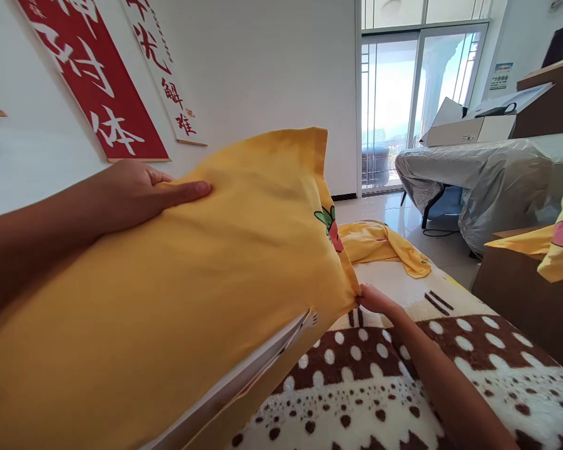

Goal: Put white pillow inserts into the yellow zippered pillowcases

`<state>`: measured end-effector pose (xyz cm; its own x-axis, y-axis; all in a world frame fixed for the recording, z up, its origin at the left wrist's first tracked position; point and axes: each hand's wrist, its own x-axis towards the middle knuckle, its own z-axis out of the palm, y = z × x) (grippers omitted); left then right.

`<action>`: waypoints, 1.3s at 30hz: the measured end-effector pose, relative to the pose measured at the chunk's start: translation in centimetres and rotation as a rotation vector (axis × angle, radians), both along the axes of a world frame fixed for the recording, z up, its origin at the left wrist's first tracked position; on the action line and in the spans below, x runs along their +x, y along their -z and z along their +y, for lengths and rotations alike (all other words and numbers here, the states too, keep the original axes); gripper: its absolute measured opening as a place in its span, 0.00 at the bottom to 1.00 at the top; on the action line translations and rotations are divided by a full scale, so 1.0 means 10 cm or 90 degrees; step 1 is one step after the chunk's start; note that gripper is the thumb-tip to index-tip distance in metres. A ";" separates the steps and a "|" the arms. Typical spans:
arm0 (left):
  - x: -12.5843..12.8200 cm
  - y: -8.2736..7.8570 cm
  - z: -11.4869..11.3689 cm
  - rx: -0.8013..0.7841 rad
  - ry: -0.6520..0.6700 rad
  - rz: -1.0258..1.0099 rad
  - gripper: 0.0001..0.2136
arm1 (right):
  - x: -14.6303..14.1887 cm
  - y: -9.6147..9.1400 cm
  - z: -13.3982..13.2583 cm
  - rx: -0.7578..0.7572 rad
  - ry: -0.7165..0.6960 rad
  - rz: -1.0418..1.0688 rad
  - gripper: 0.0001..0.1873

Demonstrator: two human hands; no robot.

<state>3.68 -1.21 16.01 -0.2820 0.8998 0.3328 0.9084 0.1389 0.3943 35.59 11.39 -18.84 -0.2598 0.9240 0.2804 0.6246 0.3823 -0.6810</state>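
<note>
A yellow pillowcase point(244, 250) with a strawberry print near its far edge fills the left and middle of the head view. Along its lower side a slit gapes, and a white pillow point(248, 362) shows inside. My left hand point(145, 190) grips the upper edge, thumb lying on top and the other fingers hidden behind the cloth. At the far lower corner, my right hand point(375, 299) pinches the fabric between closed fingers. The pillowcase is held up at a tilt above the bed.
Under it lies a brown and white patterned blanket point(441, 350). Another yellow cloth point(380, 247) is crumpled at the bed's far end. More yellow fabric point(558, 244) rests on a cardboard box point(520, 306) at right. Plastic-covered furniture point(497, 169) stands behind, near glass doors point(403, 106).
</note>
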 end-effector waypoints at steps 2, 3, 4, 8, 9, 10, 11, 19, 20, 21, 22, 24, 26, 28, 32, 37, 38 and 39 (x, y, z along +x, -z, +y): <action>0.04 0.07 0.07 -0.045 0.010 -0.019 0.29 | -0.03 -0.10 -0.05 0.036 0.095 -0.004 0.18; 0.07 0.11 0.10 -0.062 0.026 -0.020 0.28 | -0.07 -0.18 -0.12 0.070 0.144 0.003 0.19; 0.10 0.14 0.15 -0.069 0.044 -0.014 0.28 | -0.13 -0.28 -0.22 0.124 0.179 0.015 0.20; 0.21 0.31 0.36 -0.057 0.118 0.069 0.27 | -0.57 -0.67 -0.91 0.481 -0.025 0.006 0.13; 0.23 0.36 0.42 -0.052 0.129 0.093 0.28 | -0.70 -0.73 -1.09 0.524 -0.165 -0.053 0.13; 0.25 0.41 0.47 -0.045 0.139 0.112 0.27 | -0.82 -0.77 -1.24 0.535 -0.265 -0.121 0.15; 0.26 0.46 0.52 -0.040 0.146 0.125 0.27 | -0.93 -0.79 -1.35 0.537 -0.315 -0.170 0.17; 0.11 0.59 0.72 -0.047 0.162 0.193 0.25 | -1.05 -0.59 -1.15 0.439 -0.268 -0.333 0.07; 0.08 0.60 0.73 -0.043 0.167 0.204 0.25 | -1.03 -0.57 -1.13 0.439 -0.268 -0.341 0.06; 0.06 0.62 0.73 -0.028 0.170 0.222 0.25 | -1.03 -0.56 -1.11 0.440 -0.270 -0.348 0.05; 0.05 0.65 0.72 0.000 0.171 0.250 0.25 | -1.02 -0.56 -1.11 0.438 -0.275 -0.352 0.05; 0.06 0.74 0.65 0.095 0.181 0.347 0.24 | -1.02 -0.55 -1.09 0.419 -0.277 -0.354 0.05; 0.12 0.89 0.51 0.220 0.222 0.480 0.22 | -1.01 -0.54 -1.07 0.389 -0.276 -0.357 0.06; 0.21 1.13 0.33 0.299 0.314 0.602 0.22 | -0.99 -0.53 -1.04 0.366 -0.272 -0.363 0.06; 0.35 1.82 0.06 0.227 0.610 0.723 0.18 | -0.94 -0.54 -1.01 0.337 -0.270 -0.378 0.07; 0.32 2.51 0.08 0.031 0.769 0.635 0.14 | -0.90 -0.60 -1.03 0.301 -0.268 -0.397 0.06; 0.30 2.56 0.07 0.003 0.760 0.600 0.14 | -0.90 -0.61 -1.04 0.298 -0.271 -0.400 0.06; 0.30 2.58 0.05 -0.026 0.737 0.563 0.14 | -0.90 -0.61 -1.04 0.295 -0.275 -0.402 0.06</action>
